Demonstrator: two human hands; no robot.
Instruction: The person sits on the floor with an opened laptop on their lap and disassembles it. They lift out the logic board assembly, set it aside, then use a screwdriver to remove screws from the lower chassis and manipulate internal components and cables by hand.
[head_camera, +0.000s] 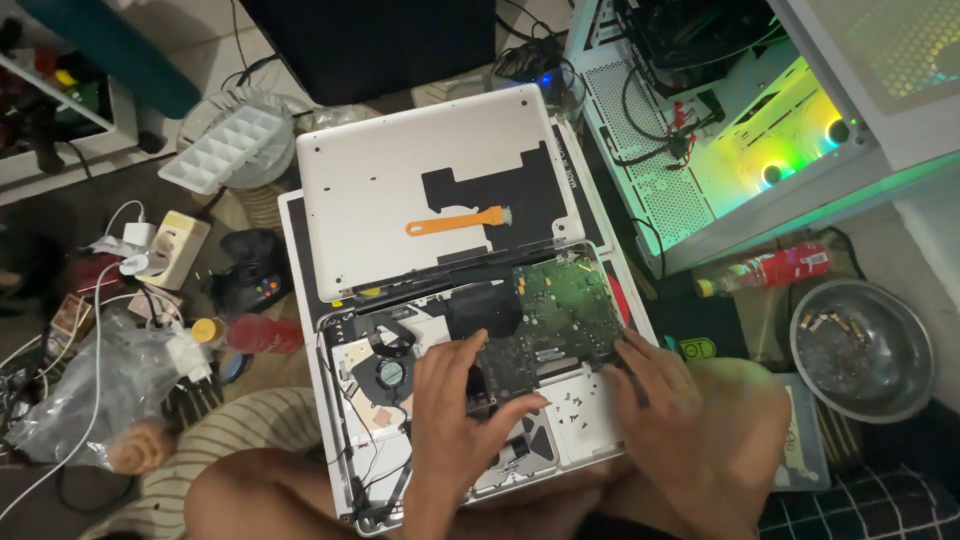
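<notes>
Green board is lying tilted in the laptop; I'm pressing my left hand flat, fingers spread, right hand gripping its nearer right edge.

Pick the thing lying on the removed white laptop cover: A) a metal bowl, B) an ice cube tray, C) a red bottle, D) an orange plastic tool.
D: the orange plastic tool lies flat across the white laptop cover, above the open laptop where both hands rest on the green circuit board.
</notes>
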